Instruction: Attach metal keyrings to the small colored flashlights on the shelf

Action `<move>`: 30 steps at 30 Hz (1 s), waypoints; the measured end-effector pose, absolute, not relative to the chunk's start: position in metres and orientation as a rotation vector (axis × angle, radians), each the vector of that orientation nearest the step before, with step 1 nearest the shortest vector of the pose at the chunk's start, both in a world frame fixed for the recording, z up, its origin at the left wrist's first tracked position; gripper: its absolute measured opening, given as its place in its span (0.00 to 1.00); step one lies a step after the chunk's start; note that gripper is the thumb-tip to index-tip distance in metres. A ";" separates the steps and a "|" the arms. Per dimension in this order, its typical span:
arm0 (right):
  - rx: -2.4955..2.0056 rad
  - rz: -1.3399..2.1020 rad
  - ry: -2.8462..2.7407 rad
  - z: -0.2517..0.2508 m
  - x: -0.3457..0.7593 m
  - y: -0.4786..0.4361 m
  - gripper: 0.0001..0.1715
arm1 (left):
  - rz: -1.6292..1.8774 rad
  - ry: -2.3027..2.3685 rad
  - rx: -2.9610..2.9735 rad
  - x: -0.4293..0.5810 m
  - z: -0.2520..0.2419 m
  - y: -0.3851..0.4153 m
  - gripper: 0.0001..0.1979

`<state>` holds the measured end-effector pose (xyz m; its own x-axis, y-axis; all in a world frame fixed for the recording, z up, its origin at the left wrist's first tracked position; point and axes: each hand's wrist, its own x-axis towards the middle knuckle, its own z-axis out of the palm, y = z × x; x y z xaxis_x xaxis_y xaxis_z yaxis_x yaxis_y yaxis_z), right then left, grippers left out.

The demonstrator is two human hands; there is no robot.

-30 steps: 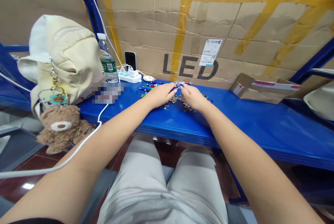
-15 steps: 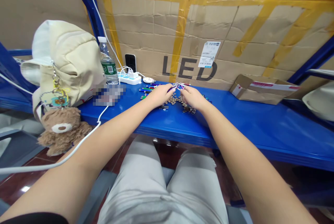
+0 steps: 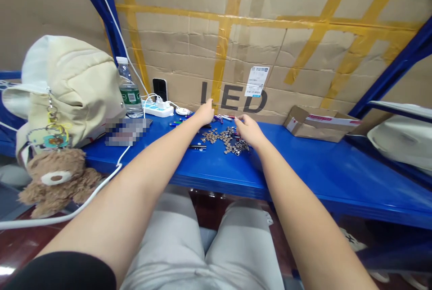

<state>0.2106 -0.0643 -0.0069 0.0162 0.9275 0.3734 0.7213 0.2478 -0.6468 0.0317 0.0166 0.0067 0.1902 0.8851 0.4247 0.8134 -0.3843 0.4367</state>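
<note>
My left hand (image 3: 205, 112) reaches to the back of the blue table (image 3: 216, 168), beside a purple pen (image 3: 218, 119); its fingers are mostly hidden behind the hand. My right hand (image 3: 249, 129) is closed, fingers curled down at the right of the small parts; what it holds, if anything, is too small to make out. Between the hands lie many small brownish round pieces (image 3: 212, 136) and a heap of silver metal parts (image 3: 240, 147). Red and silver pens (image 3: 229, 117) lie behind them. A black pen (image 3: 197, 147) rests under my left forearm, with blue pens (image 3: 174, 124) further left.
A cream backpack (image 3: 70, 87) with a bear charm (image 3: 56, 175) stands left, near a water bottle (image 3: 130, 94), a white power strip (image 3: 157, 109) and a white cable (image 3: 118, 164). A small cardboard box (image 3: 322, 125) sits right. A large cardboard panel (image 3: 189, 47) stands behind.
My hands were together over the small pieces, around a purple pen; now they are apart. The left has moved toward the table's back, and the purple pen lies beside it.
</note>
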 end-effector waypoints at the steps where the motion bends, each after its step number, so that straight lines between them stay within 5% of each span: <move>1: -1.524 0.339 -1.758 -0.007 0.211 -0.065 0.14 | 0.941 1.678 2.387 0.027 0.006 0.016 0.23; 9: -1.492 0.247 -1.930 -0.008 0.210 -0.066 0.12 | 0.303 1.597 2.741 -0.016 -0.008 0.016 0.04; 14: -1.481 0.233 -2.080 -0.008 0.207 -0.071 0.10 | 0.447 1.579 2.747 -0.014 -0.005 0.014 0.07; 20: -1.454 0.217 -2.305 -0.012 0.203 -0.071 0.10 | 0.835 1.256 2.497 -0.018 -0.006 -0.027 0.23; 30: -1.585 0.010 -2.330 -0.016 0.196 -0.068 0.12 | 0.770 0.952 2.445 -0.013 -0.008 -0.056 0.13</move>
<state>0.1963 -0.0676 -0.0158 -0.3318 0.9071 0.2589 0.9048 0.3837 -0.1846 -0.0131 -0.0558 -0.0084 0.6156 0.7085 0.3450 0.4854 -0.6858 0.5422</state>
